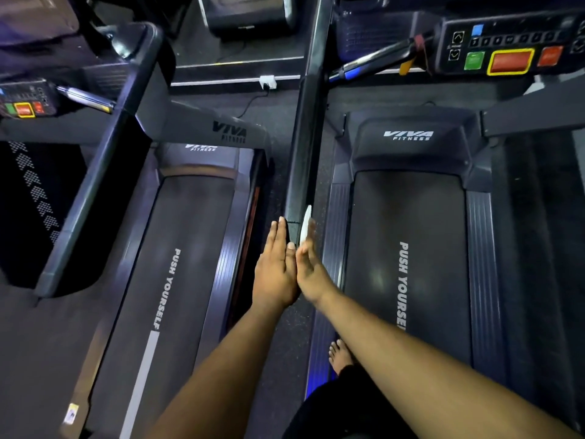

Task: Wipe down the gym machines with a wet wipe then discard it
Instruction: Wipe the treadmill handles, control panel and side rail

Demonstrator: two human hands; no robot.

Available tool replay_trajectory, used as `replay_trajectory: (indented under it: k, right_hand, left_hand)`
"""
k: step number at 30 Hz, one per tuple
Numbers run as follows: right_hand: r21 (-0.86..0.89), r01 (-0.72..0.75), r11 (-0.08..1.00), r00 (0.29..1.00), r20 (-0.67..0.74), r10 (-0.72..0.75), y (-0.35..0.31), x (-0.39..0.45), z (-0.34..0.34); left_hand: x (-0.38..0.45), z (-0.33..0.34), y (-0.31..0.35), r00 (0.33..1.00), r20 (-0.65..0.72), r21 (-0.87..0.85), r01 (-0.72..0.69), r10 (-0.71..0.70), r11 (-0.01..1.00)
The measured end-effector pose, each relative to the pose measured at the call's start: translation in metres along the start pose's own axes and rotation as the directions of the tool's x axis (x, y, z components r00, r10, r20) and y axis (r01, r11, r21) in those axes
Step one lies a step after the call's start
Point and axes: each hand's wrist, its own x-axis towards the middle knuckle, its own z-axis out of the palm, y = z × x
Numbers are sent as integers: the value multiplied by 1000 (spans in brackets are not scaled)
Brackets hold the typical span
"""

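At the far left of the frame a control console [23, 103] with green, yellow-edged and red buttons sits above the left treadmill [190, 236], whose belt reads "PUSH YOURSELF". Moving toward the centre, the left hand [277, 274] lies flat against the left face of the dark handrail [305, 153], its fingers [275, 239] straight and pressed together. Just right of it, the right hand [311, 267] presses the wet wipe [306, 224] against the handrail's right face near its lower end; its fingers look straight but are blurred, so whether the thumb pinches the wipe cannot be told. The wipe shows only as a thin white edge between palm and rail. It is likely light, soft and limp, damp enough to slide on the smooth rail and to bunch or slip from a flat palm, so it is best held with the palm spread wide over its middle, or pinched at a folded edge for carrying. Further right lie the right treadmill [408, 248] and, at upper right, its console [509, 45]. A bare foot [340, 356] stands at lower centre. No bin or other container is in view.
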Motion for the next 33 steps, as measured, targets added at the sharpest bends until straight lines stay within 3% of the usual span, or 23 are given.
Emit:
replay_trajectory:
  k: [4, 9, 12, 18, 25, 30, 33]
  right_hand:
    - [-119, 7, 993, 982, 186, 15, 46, -48, 11]
    - [-296, 173, 939, 982, 120, -143, 22, -1, -12]
    - [-363, 245, 899, 967, 154, -201, 16, 24, -32]
    - [-180, 228, 957, 945, 276, -174, 34, -29, -15]
    - [-117, 201, 973, 975, 124, -186, 9, 16, -18]
    - [-57, 204, 977, 943, 279, -181, 41, -56, 0]
    - [-17, 206, 978, 968, 150, -201, 41, -36, 6]
  left_hand:
    - [1, 2, -3, 1000, -21, 6, -6, 6, 1000]
    - [-1, 1, -4, 1000, -25, -22, 5, -6, 1000]
    - [0, 0, -1, 999, -50, -44, -9, 7, 999]
    - [-3, -3, 11, 998, -53, -27, 41, -42, 999]
    - [-5, -8, 14, 998, -9, -93, 65, -66, 994]
    - [-6, -6, 20, 994, -26, -134, 103, -108, 986]
    - [-5, -6, 19, 994, -31, -155, 98, -104, 983]
